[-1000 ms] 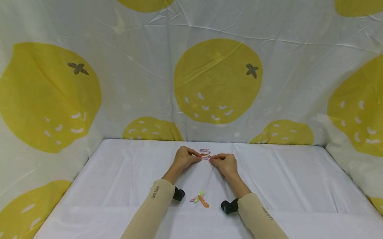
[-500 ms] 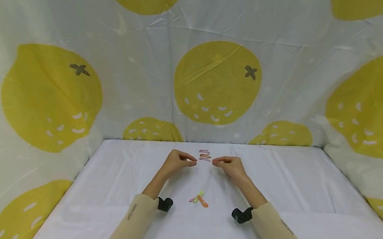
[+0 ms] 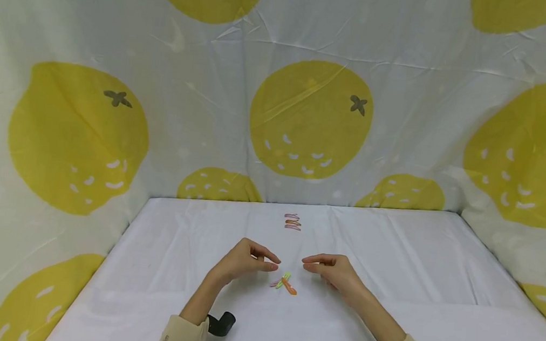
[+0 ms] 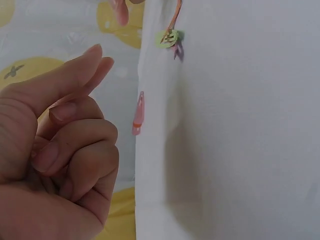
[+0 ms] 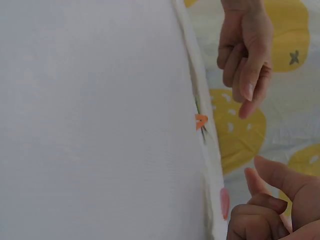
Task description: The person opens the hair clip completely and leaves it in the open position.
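Both hands hover over the white cloth, thumb and index finger slightly apart, holding nothing. Between and just below them lies a small pile of snap hair clips: an orange clip [image 3: 290, 287] crosses a green clip [image 3: 285, 278], with a pink clip [image 3: 274, 285] underneath at the left. My left hand [image 3: 246, 257] is to the pile's upper left, my right hand [image 3: 335, 268] to its upper right. Farther back, a short column of clips lies crosswise: a far pink clip [image 3: 292, 215], an orange-brown clip [image 3: 293, 222] and a near pink clip [image 3: 292, 227].
A white cloth [image 3: 411, 258] covers the table up to its back edge. Behind and at both sides hangs a fabric [image 3: 210, 105] printed with big yellow lemons. Black wrist cameras [image 3: 221, 324] stick out inward from the sleeves.
Both hands have let go of the near pink clip in the far column, drawn apart and come back toward the body, stopping near the loose pile. The pile has not moved.
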Motion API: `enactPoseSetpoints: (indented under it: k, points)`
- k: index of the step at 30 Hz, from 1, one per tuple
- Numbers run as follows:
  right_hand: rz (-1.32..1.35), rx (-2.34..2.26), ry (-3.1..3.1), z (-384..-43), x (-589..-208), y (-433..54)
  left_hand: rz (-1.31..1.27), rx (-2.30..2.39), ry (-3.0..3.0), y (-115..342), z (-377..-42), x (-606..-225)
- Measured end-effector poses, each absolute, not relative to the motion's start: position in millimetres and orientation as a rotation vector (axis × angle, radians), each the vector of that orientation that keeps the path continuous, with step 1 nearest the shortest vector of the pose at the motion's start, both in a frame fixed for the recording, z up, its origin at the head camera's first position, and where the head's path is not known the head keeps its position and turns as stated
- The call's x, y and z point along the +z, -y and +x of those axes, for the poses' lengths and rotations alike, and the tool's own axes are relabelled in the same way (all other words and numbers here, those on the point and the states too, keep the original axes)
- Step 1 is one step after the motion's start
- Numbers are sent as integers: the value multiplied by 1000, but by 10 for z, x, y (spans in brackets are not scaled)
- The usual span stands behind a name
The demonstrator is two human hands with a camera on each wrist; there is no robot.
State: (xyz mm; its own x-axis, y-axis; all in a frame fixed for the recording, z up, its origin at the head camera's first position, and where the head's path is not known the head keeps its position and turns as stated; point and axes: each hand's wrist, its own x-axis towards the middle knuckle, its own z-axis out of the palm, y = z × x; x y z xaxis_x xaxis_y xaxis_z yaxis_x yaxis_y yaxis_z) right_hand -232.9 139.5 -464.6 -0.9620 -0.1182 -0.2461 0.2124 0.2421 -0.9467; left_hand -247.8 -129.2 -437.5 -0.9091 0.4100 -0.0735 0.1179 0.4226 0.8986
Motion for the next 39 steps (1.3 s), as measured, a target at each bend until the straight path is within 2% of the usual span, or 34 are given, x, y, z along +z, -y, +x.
enactPoseSetpoints:
  k: [8,18,39]
  points:
    - [30,-1729,-2258,-2203,-4777,-1378,459,1470,-2377,1255,-2435,-4486]
    - [-299,-1741,-2199,-2100,-4815,-1284,496,1411,-2376,1214,-2370,-4541]
    - [-357,-1675,-2338,-2089,-4848,-1256,529,1417,-2407,1136,-2378,-4575]
